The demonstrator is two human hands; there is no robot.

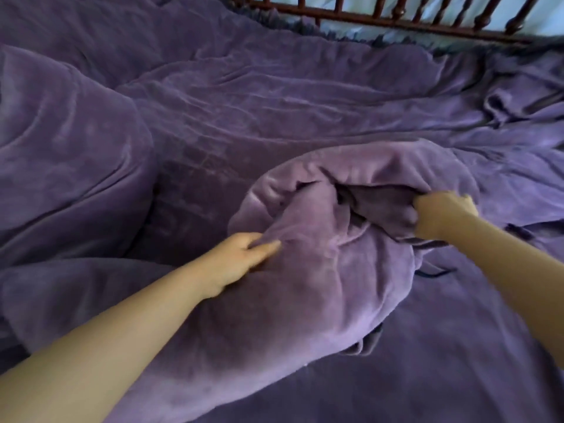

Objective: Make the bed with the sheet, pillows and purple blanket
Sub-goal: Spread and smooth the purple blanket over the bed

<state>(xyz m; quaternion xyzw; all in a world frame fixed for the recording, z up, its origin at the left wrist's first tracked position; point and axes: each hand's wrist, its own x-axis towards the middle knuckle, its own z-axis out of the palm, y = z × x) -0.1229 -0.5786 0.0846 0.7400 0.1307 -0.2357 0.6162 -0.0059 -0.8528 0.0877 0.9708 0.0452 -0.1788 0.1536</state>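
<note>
The purple blanket (274,117) covers the whole bed in loose wrinkles. In the middle a bunched, folded-over part of it (335,285) rises in a lighter mound. My left hand (241,261) pinches a fold on the mound's left side between thumb and fingers. My right hand (439,213) grips a gathered edge on the mound's right side, fingers curled into the cloth. A rounded bulge under the blanket at the left (70,154) may be a pillow; I cannot tell. The sheet is hidden.
A dark red wooden rail with turned spindles (396,13) runs along the far edge of the bed, with pale blue wall behind it. A dark fringed edge (305,29) lies just below the rail. Crumpled folds sit at the far right (518,108).
</note>
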